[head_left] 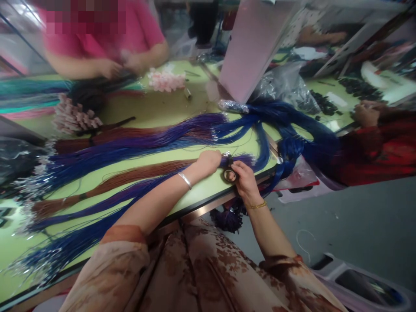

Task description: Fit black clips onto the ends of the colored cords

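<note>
My left hand point(209, 161) is closed at the end of a bundle of thin wires, with shiny metallic tips poking out beside its fingers. In my right hand point(245, 178) is a small roll of black tape point(229, 175), held by thumb and fingers close to those tips. Brown wires point(143, 172) and blue wires point(97, 229) run leftward across the green table from near my left forearm. Past my hands, the purple ends of more wires point(245, 160) lie on the tabletop. My left fingers are partly hidden.
Behind my hands lie more purple and blue wire bundles point(182, 128). A large blue coil point(292, 149) hangs over the table edge at right. Pale pink connectors point(74, 117) are heaped at left. A co-worker in pink point(143, 30) sits opposite; a red sleeve point(383, 147) reaches in from the right.
</note>
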`<state>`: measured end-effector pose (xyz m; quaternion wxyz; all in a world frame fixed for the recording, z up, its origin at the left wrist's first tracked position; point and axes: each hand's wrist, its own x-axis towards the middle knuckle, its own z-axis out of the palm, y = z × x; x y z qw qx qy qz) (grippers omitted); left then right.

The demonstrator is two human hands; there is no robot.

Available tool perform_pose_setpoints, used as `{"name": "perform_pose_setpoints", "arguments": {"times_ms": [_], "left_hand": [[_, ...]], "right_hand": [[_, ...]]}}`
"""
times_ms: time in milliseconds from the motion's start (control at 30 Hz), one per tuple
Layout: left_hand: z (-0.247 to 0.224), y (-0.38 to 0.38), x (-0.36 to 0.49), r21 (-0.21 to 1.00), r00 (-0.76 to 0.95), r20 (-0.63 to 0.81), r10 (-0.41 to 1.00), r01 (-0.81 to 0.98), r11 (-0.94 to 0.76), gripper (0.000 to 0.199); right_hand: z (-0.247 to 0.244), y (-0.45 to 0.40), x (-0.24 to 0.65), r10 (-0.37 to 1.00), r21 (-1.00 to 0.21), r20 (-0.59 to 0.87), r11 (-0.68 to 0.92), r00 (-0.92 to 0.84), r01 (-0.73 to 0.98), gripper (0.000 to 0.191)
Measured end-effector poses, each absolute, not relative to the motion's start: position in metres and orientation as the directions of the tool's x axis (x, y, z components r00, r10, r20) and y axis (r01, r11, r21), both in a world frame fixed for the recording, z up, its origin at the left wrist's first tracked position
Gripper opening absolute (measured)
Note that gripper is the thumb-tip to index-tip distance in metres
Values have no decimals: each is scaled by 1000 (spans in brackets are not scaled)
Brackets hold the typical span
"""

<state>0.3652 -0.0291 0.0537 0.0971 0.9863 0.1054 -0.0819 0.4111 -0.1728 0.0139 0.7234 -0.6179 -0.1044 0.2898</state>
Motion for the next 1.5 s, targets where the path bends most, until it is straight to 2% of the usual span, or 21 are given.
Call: {"name": "perform_pose_setpoints", "arguments": {"times_ms": [100, 233, 400, 600, 700, 800, 967, 1167, 1300, 1367, 1500], "left_hand": [[57, -29, 372, 169, 968, -197, 158, 192, -967, 32], [52, -19, 377, 156, 956, -232, 182, 221, -963, 31], [44, 4, 381, 258, 949, -219, 225, 278, -925, 40], [46, 20, 385, 372, 950, -275, 147, 246, -895, 42], [51, 15, 382, 342, 953, -265, 146, 234, -910, 39], [52, 3, 377, 257, 952, -225, 208, 264, -930, 36], [47, -16, 372, 172, 949, -167, 268, 296, -940, 41], [47, -7, 370, 217, 952, -196, 234, 275, -937, 47], [53, 7, 375, 331, 958, -201, 203, 261, -907, 53], [54, 13, 379, 418, 953, -264, 150, 253, -873, 45], [51, 20, 384, 524, 900, -427, 87, 325, -788, 11]], "right_hand": [[14, -171, 412, 528, -951, -206, 89, 824, -295, 20], [13, -171, 412, 527, -956, -193, 90, 828, -280, 21], [12, -175, 412, 508, -959, -196, 79, 838, -272, 23], [16, -173, 412, 498, -958, -179, 107, 848, -265, 22], [16, -169, 411, 502, -950, -188, 124, 844, -286, 22], [15, -165, 409, 506, -951, -194, 112, 840, -287, 24], [14, -163, 406, 519, -957, -185, 98, 834, -273, 24], [16, -163, 402, 512, -980, -125, 71, 850, -187, 24], [28, -154, 398, 543, -995, -39, 53, 839, -81, 24], [34, -145, 398, 595, -999, -3, 34, 803, -29, 22], [38, -129, 407, 640, -994, 28, -64, 768, 90, 15]]}}
